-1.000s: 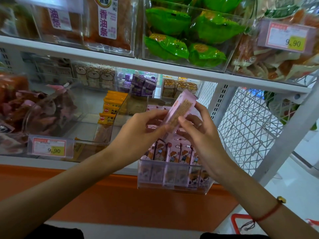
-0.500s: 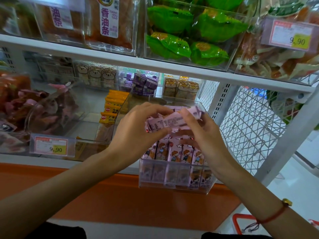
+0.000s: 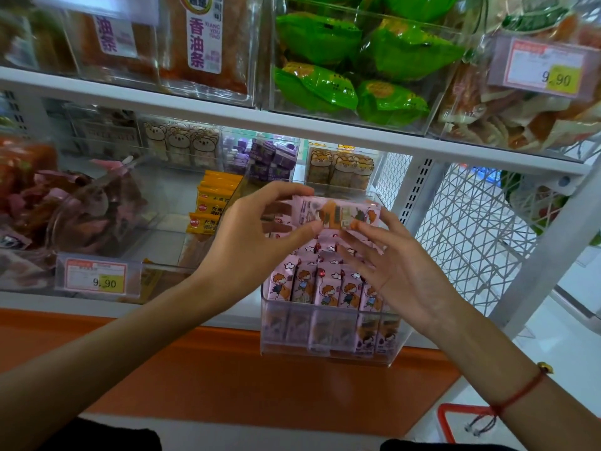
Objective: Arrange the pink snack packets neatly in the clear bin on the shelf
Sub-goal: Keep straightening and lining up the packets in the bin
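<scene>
— Above the clear bin (image 3: pixel 328 345), what's being held?

— One pink snack packet (image 3: pixel 336 212), lying sideways over the bin's open top, printed side facing up. The left hand (image 3: pixel 252 242) pinches its left end, thumb below and fingers curled over the top edge. The right hand (image 3: pixel 395 263) meets its right end with thumb and forefinger, while the other fingers are spread and straight over the bin.

— And inside the bin?

— A row of pink packets (image 3: pixel 325 284) stands upright against the bin's front wall, cartoon figures facing forward. More of them sit behind that row, partly hidden by the hands.

— Where does the bin sit?

— On the white shelf (image 3: pixel 224 312), its front overhanging the shelf's edge, with an orange panel (image 3: pixel 227 379) below the bin.

— What else is near the bin?

— Left of it, yellow packets (image 3: pixel 211 203) lean in another clear container, and further left a price tag (image 3: pixel 96 276) reads 9.90. Behind the bin are purple boxes (image 3: pixel 271 161) and small packets with animal faces. Higher than the bin, on the upper shelf, green packets (image 3: pixel 354 65) fill a clear box. To the bin's right stands a white wire mesh panel (image 3: pixel 471 236). A red cord bracelet (image 3: pixel 517 393) circles the right wrist.
</scene>
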A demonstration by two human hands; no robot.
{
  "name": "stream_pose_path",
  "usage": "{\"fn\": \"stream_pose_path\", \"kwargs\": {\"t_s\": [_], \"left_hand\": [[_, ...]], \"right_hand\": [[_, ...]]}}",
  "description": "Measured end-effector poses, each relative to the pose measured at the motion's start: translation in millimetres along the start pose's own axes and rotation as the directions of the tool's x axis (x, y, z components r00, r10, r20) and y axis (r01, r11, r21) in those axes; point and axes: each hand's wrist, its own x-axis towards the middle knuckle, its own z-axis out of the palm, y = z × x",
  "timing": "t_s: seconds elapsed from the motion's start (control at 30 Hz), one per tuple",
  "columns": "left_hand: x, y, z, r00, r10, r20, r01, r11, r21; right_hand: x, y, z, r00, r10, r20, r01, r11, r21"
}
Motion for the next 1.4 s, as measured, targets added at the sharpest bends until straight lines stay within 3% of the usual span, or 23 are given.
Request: {"fn": "stream_pose_path", "kwargs": {"t_s": [0.1,0.2,0.3,0.4,0.6,0.77,0.97,1.03,1.1,1.27,1.4], "left_hand": [[-1,-4,-1,1.000,0.025,0.018,-0.027,0.998,0.065],[0,-7,-3,0.999,0.015,0.039,-0.020,0.991,0.134],[-1,-6,-2,0.994,0.002,0.109,-0.023,0.981,0.192],[-1,-6,1,0.991,-0.002,0.132,-0.032,0.966,0.256],[-1,1,4,0.995,-0.042,0.087,0.048,0.997,-0.059],[0,2,5,0.995,-0.089,0.039,0.091,0.993,-0.075],[2,2,-4,0.995,-0.097,-0.027,0.086,0.956,-0.280],[2,1,-6,0.995,-0.088,-0.051,0.071,0.959,-0.275],[6,-1,-6,0.992,-0.067,-0.111,0.033,0.957,-0.287],[38,-11,2,0.972,-0.077,-0.222,0.030,0.978,-0.206],[68,-27,13,0.987,-0.128,-0.097,0.133,0.989,0.056]], "right_hand": [[0,-1,0,0.998,-0.061,0.007,0.061,0.998,0.004],[-1,0,3,0.976,-0.219,0.008,0.216,0.956,-0.196],[-6,1,5,0.908,-0.405,0.104,0.396,0.754,-0.524],[-8,0,8,0.865,-0.461,0.200,0.480,0.640,-0.600],[-6,9,9,0.957,-0.244,0.160,0.285,0.672,-0.684],[-4,15,8,0.934,-0.307,0.182,0.347,0.665,-0.661],[3,16,-3,0.941,-0.290,0.177,0.321,0.591,-0.740],[5,17,-7,0.936,-0.302,0.182,0.318,0.499,-0.806],[7,19,-13,0.933,-0.312,0.180,0.287,0.340,-0.896],[11,34,-25,0.954,-0.182,0.239,0.237,-0.031,-0.971],[13,37,-27,0.954,-0.175,0.244,0.236,-0.069,-0.969]]}}
